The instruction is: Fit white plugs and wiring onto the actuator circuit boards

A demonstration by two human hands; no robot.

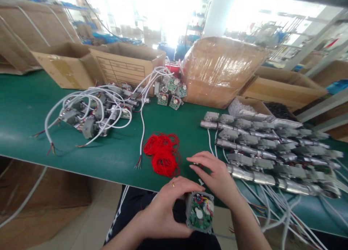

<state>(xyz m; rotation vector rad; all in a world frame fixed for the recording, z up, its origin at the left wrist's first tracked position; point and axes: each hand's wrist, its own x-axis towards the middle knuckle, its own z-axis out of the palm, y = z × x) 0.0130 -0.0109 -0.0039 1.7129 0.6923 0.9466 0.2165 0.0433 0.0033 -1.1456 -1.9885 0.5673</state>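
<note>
My left hand (170,208) grips a square grey motor housing (187,217) from its left side, fingers on top and thumb below. The housing's open face shows a green circuit board (199,215) with red, blue and yellow wires. Over the table, just beyond it, my right hand (212,172) has thumb and forefinger close together around a small white piece (195,163), too small to name. Another small white piece (201,182) shows beneath the right hand. Left of that hand lies a bundle of thin red wire (164,159).
Rows of metal valve-like units (250,141) with white cables lie at right. A tangled heap of similar units (92,112) is at left. Several open-faced housings (174,92) stand at the back, before cardboard boxes (122,66) and a film-wrapped carton (217,72). The green table's front edge (103,180) is near me.
</note>
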